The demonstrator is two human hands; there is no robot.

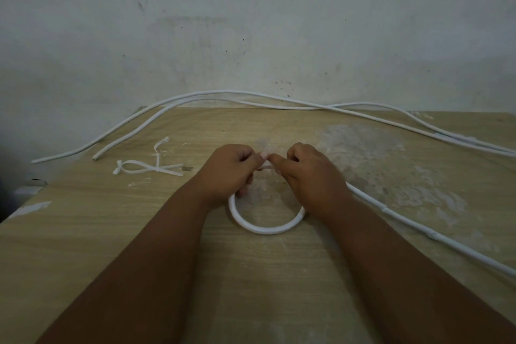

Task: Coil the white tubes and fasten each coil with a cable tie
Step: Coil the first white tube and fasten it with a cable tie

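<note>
A white tube coil (pixel 265 229) lies on the wooden table (pixel 111 232) in front of me, its far side hidden under my hands. My left hand (pixel 230 170) and my right hand (pixel 310 173) meet above that far side, fingers pinched on a thin white cable tie (pixel 266 167) at the coil. A straight tail of the tube (pixel 418 227) runs from under my right hand toward the right edge. Loose white cable ties (pixel 152 168) lie to the left of my left hand.
Two long uncoiled white tubes (pixel 223 95) arc along the back of the table against the grey wall (pixel 251 22), their ends at the left (pixel 96 156) and trailing off at the right. A pale scuffed patch (pixel 377 156) marks the table's right half.
</note>
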